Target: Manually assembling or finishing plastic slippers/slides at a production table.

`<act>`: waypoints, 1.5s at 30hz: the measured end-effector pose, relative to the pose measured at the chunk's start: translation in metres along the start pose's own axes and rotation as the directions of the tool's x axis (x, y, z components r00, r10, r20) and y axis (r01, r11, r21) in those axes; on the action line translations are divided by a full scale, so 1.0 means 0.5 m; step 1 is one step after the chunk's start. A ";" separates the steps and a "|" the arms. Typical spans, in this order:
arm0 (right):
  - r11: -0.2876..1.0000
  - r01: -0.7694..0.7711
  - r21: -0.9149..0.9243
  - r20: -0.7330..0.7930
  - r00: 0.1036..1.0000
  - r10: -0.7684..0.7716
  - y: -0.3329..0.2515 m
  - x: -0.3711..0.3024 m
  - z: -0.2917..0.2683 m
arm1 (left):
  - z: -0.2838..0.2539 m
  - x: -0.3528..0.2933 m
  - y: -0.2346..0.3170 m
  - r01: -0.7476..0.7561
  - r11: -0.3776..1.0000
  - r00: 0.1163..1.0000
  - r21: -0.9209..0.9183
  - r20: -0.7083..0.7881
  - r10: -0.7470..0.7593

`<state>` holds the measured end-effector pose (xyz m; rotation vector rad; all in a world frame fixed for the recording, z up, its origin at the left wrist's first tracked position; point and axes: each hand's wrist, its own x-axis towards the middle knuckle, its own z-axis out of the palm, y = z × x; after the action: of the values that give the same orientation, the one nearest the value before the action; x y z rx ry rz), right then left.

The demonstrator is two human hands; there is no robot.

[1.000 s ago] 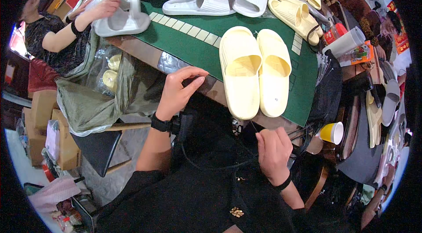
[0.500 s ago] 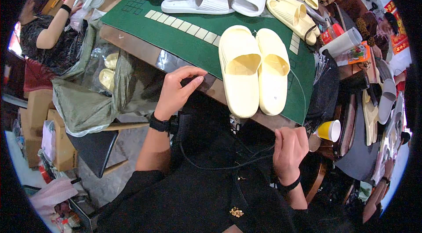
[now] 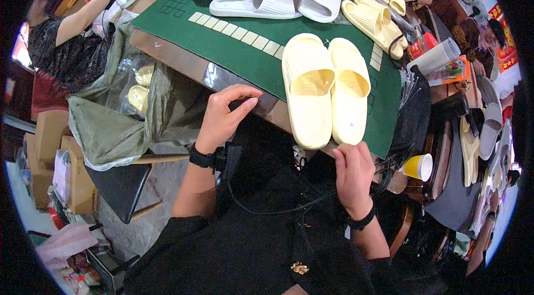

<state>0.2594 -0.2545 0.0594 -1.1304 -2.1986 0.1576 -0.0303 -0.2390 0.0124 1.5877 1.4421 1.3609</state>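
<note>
A pair of pale yellow slide slippers (image 3: 315, 119) lies side by side at the table's near edge, toes pointing away from me. My right hand (image 3: 356, 175) is just below the heel of the right slipper, fingers pinched together. Whatever is between those fingertips is hidden or too thin to make out. My left hand (image 3: 228, 114) hovers by the table edge, left of the slippers and apart from them. Its thumb and index finger are stretched out with a gap between, holding nothing.
White slides (image 3: 256, 3) and more yellow slides (image 3: 374, 22) lie across the green mat (image 3: 183, 30). A yellow cup (image 3: 417, 167) stands at right beside a bundle of thin strands (image 3: 409, 94). An open green sack (image 3: 105, 133) hangs at left. Other people work around the table.
My right hand has moved left and slightly up, to the right slipper's heel. A thin pale strand running up from it earlier no longer shows. My left hand stays put.
</note>
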 end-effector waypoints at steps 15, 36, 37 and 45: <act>0.952 0.210 -0.221 0.163 0.971 -0.176 0.056 0.135 0.048 | -0.023 0.100 0.062 -0.161 0.981 0.985 0.112 0.074 0.154; 0.998 0.019 -0.056 0.104 0.995 -0.014 0.149 0.188 0.123 | 0.142 0.454 0.017 -0.292 0.550 0.848 0.782 0.478 -0.229; 0.999 0.008 -0.045 0.102 0.995 -0.004 0.151 0.185 0.126 | 0.146 0.455 0.019 -0.293 0.544 0.847 0.786 0.478 -0.234; 0.995 -0.042 0.088 0.023 0.999 0.040 0.161 0.181 0.137 | 0.165 0.469 0.025 -0.268 0.520 0.822 0.811 0.474 -0.316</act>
<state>0.2361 -0.1229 0.0200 -1.1299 -2.1654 0.2829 0.0247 -0.0026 0.0669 2.2762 1.7988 -0.0831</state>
